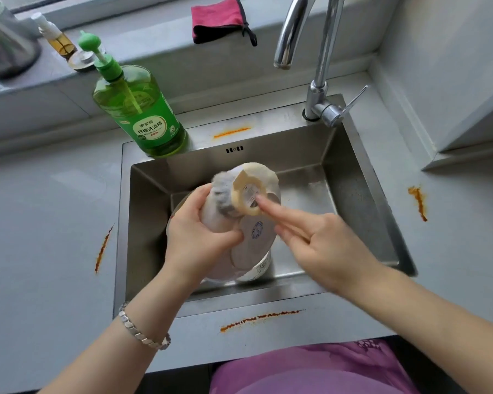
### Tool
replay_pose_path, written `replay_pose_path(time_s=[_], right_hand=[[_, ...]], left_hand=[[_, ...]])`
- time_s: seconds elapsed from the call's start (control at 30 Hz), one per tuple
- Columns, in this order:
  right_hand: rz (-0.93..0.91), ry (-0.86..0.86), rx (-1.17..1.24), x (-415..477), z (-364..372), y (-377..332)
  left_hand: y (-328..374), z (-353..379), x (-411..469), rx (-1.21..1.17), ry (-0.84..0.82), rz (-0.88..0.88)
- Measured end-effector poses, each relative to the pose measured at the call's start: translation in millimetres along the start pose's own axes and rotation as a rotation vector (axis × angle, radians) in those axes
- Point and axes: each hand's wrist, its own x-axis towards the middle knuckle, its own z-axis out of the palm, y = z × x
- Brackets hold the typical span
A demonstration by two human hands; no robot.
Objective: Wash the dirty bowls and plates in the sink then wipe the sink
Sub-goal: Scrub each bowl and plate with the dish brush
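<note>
My left hand [199, 231] grips a cream bowl [261, 173] over the sink, tilted so its foot ring and a sticker face me. A blurred grey patch [222, 191] lies on the bowl's side by my left fingers; I cannot tell whether it is a cloth or a pattern. My right hand [322, 243] holds nothing, and its outstretched index and middle fingers touch the sticker on the bowl's base. Under the bowl, an upside-down white plate [254, 248] with a blue stamp lies in the steel sink [362, 211] on top of another white dish [261, 270].
A green dish-soap pump bottle [143, 112] stands at the sink's back left corner. The chrome faucet [320, 61] rises at the back right, with no water running. A red cloth [219, 19] lies on the ledge behind. Orange stains [259, 318] mark the counter around the sink.
</note>
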Motion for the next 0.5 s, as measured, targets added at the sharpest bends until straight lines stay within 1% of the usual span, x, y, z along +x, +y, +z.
replay_pose_path(time_s=[0.07,0.1,0.13,0.2,0.23,0.27,0.3,0.37,0.4,0.43,0.5], right_hand=[[0.180,0.105,0.048,17.8,-9.9,17.6],[0.259,0.118,0.073,23.4,-12.4,21.6],[0.275,0.092,0.114,23.9,-11.6,20.1],[0.148,-0.015,0.163,15.5,-1.7,7.0],[0.080,-0.049,0.174,9.7,4.5,0.2],[0.053,-0.060,0.179,7.9,6.3,-1.0],[0.080,-0.047,0.183,12.4,3.2,3.0],[0.233,0.023,0.200,27.5,-5.8,17.6],[0.276,0.034,0.208,29.6,-7.8,19.9],[0.261,0.018,0.226,27.7,-6.2,18.4],[0.141,-0.062,0.254,17.8,2.9,5.3]], left_hand=[[-1.2,-3.5,-2.2,0.042,0.012,0.019],[-1.2,-4.5,-4.2,0.061,0.014,0.035],[-1.3,-4.9,-5.4,0.075,0.021,0.042],[-2.2,-5.2,-5.0,0.057,0.059,0.025],[-3.4,-5.7,-4.5,0.039,0.074,0.014],[-3.9,-6.5,-4.4,0.027,0.085,0.009],[-4.6,-7.5,-4.8,0.027,0.090,0.007],[-5.6,-9.1,-7.8,0.048,0.083,0.025],[-5.7,-9.2,-9.2,0.065,0.077,0.039],[-5.8,-9.3,-9.4,0.077,0.076,0.048],[-6.9,-9.2,-6.9,0.072,0.085,0.045]])
